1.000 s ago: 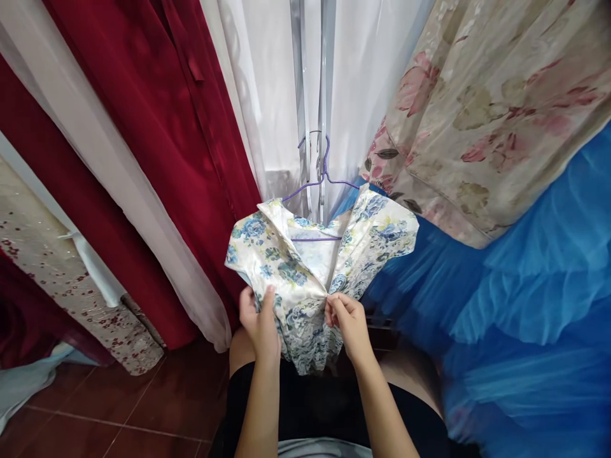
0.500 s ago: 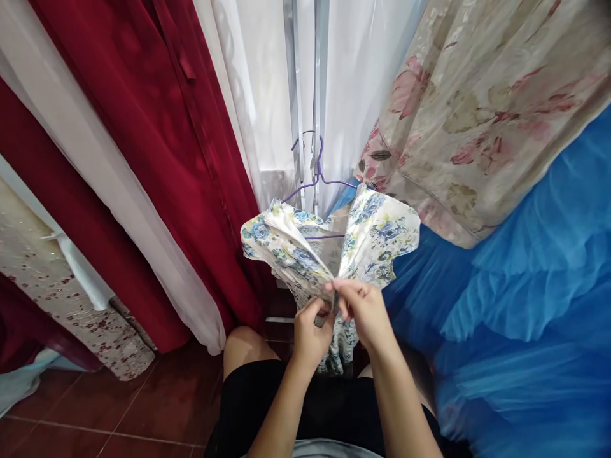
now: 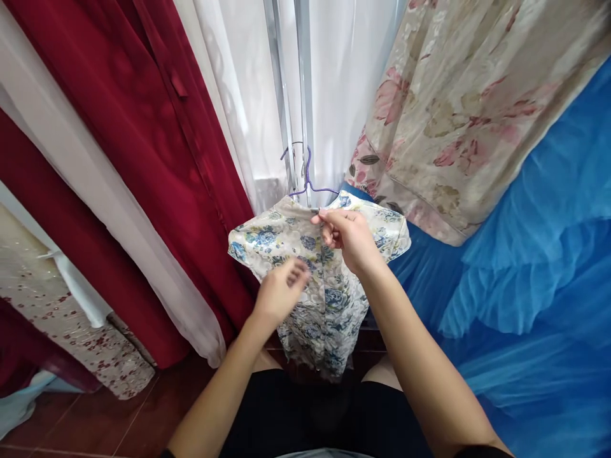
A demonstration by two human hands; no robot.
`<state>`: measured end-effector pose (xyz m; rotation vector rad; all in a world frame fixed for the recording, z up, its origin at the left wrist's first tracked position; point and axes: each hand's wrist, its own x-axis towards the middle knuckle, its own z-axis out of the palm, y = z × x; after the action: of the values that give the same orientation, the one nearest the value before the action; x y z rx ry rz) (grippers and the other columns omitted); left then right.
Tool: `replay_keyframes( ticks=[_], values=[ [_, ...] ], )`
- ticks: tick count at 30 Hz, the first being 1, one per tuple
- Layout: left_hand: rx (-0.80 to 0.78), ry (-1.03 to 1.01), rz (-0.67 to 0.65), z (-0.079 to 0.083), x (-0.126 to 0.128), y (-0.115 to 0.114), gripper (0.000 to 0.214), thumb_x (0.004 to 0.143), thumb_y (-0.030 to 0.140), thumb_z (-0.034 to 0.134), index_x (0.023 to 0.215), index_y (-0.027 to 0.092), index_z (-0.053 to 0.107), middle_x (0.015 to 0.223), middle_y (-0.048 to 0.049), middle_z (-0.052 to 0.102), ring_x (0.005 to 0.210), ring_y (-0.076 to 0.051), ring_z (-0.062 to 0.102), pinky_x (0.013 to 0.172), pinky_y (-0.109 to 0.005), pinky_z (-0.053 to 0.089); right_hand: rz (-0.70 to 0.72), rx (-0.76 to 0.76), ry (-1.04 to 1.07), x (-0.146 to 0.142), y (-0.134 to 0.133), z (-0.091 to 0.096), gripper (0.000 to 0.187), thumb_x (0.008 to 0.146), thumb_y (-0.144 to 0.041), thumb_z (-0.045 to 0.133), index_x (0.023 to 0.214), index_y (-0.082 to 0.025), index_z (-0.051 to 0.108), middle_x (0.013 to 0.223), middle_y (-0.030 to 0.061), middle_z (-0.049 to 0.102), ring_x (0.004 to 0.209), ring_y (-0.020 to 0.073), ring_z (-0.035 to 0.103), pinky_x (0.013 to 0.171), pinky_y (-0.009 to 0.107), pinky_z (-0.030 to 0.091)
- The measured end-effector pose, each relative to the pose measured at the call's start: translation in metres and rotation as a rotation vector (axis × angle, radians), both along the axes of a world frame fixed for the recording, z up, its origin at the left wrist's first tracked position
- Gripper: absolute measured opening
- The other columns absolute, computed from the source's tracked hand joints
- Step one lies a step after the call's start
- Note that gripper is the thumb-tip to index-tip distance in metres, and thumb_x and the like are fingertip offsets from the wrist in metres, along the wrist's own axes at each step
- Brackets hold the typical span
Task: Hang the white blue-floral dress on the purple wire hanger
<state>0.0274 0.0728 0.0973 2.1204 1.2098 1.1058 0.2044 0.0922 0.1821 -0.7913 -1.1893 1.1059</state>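
A short-sleeved dress (image 3: 334, 299) in white with blue flowers hangs on a purple wire hanger (image 3: 309, 184). A straight seam runs down its middle, and the opening above is drawn together. At the neckline, my right hand (image 3: 351, 238) is closed, thumb and finger pinching the top of the dress zipper; the pull itself is mostly hidden by the fingertips. My left hand (image 3: 281, 289) hovers in front of the dress's left half, its slightly bent fingers apart and blurred by motion, holding nothing I can see.
Metal poles (image 3: 305, 83) stand behind the hanger. Long red cloth (image 3: 157, 159) and white cloth hang at left. A beige floral gown (image 3: 458, 121) and blue ruffled tulle (image 3: 534, 280) fill the right. Dark red floor tiles (image 3: 128, 420) show below.
The dress's V-shaped opening has closed. My right hand has risen to the neckline with the zipper; my left hand has come off the fabric and moved up and left.
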Motion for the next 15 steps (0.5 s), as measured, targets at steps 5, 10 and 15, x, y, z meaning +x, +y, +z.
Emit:
replay_keyframes(
  ticks=[5, 10, 15],
  values=[
    [0.468, 0.006, -0.024, 0.076, 0.011, 0.032, 0.024, 0.102, 0.027, 0.049, 0.117, 0.023, 0.066, 0.091, -0.0024, 0.070, 0.082, -0.016, 0.065, 0.079, -0.028, 0.049, 0.011, 0.079, -0.095, 0.000, -0.003, -0.009, 0.028, 0.082, -0.041, 0.066, 0.070, -0.016, 0.070, 0.044, -0.0042, 0.048, 0.042, 0.0086, 0.039, 0.044, 0.023, 0.026],
    [0.622, -0.102, 0.048, 0.097, 0.023, 0.042, 0.017, 0.100, 0.029, 0.054, 0.093, 0.019, 0.066, 0.080, -0.0007, 0.066, 0.074, -0.013, 0.062, 0.072, -0.024, 0.047, -0.268, 0.173, -0.404, -0.004, 0.016, -0.045, 0.031, 0.084, -0.038, 0.060, 0.063, -0.016, 0.066, 0.048, -0.0018, 0.049, 0.046, 0.0108, 0.039, 0.048, 0.026, 0.025],
    [0.596, -0.676, 0.355, 0.091, -0.039, 0.088, 0.020, 0.099, 0.033, 0.057, 0.088, 0.018, 0.062, 0.081, -0.0004, 0.062, 0.077, -0.010, 0.061, 0.075, -0.019, 0.048, -0.223, 0.108, -0.460, -0.016, 0.007, -0.093, 0.031, 0.083, -0.033, 0.056, 0.058, -0.016, 0.061, 0.049, -0.0038, 0.040, 0.048, 0.0099, 0.035, 0.049, 0.025, 0.024]
  ],
)
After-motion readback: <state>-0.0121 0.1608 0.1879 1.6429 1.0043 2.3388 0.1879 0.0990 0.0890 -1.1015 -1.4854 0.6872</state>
